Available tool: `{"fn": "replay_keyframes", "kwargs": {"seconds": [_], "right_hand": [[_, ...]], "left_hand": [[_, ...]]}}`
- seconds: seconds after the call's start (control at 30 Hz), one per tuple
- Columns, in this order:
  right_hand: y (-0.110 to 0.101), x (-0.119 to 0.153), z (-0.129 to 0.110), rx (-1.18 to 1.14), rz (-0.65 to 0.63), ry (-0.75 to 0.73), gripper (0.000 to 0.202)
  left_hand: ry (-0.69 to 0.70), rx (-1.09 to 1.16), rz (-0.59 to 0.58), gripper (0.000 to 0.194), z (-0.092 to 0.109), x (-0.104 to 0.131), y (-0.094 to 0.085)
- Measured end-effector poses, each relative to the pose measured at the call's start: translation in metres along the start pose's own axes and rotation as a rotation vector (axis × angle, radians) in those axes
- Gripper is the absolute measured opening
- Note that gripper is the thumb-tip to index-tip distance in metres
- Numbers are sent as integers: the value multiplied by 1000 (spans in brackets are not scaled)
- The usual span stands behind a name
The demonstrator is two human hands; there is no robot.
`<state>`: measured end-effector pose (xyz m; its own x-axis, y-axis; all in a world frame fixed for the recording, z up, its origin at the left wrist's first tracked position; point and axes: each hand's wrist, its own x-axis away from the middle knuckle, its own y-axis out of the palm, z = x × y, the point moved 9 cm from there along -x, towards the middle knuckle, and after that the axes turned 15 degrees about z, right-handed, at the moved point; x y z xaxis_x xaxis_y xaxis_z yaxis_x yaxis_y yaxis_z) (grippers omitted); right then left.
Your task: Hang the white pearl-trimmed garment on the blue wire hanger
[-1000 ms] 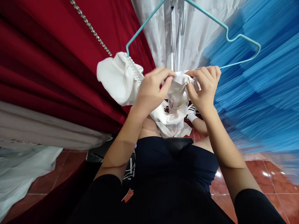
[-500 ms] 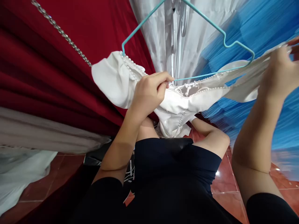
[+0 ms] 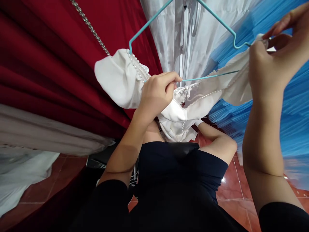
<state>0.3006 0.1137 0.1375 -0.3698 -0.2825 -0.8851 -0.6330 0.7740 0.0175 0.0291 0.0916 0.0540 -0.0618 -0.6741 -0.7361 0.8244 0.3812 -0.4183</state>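
A white garment with pearl-trimmed edges [image 3: 198, 109] hangs across a light blue hanger [image 3: 217, 17]. The hanger's left corner sits inside the garment's left shoulder. My left hand [image 3: 159, 91] is closed around the garment's upper edge and the hanger's bottom bar, near the white lacing. At the right, my right hand [image 3: 272, 61] pinches the garment's other shoulder by the hanger's right corner, which is hidden behind the cloth and fingers.
Dark red cloth [image 3: 96, 80] with a silvery chain [image 3: 91, 29] hangs on the left. Behind the hanger are white fabric [image 3: 161, 42] and blue tulle [image 3: 296, 129]. Pale cloth [image 3: 29, 174] lies low at the left, over red floor tiles [image 3: 231, 187].
My right hand has moved left, bringing the garment's right shoulder onto or over the hanger's right corner. That side of the cloth is less stretched out. My left hand has kept its hold.
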Motion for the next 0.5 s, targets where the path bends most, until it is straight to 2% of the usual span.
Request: {"fn": "replay_keyframes", "kwargs": {"seconds": [0.1, 0.23, 0.37, 0.5], "right_hand": [[24, 6, -28, -96, -45, -127, 28], [38, 19, -42, -154, -79, -152, 22], [26, 44, -50, -169, -110, -119, 23], [2, 70, -67, -141, -25, -173, 14]], "left_hand": [[16, -14, -8, 28, 4, 2, 1], [44, -54, 13, 28, 1, 6, -1], [46, -38, 30, 24, -8, 8, 0], [71, -70, 40, 21, -5, 7, 4]]}}
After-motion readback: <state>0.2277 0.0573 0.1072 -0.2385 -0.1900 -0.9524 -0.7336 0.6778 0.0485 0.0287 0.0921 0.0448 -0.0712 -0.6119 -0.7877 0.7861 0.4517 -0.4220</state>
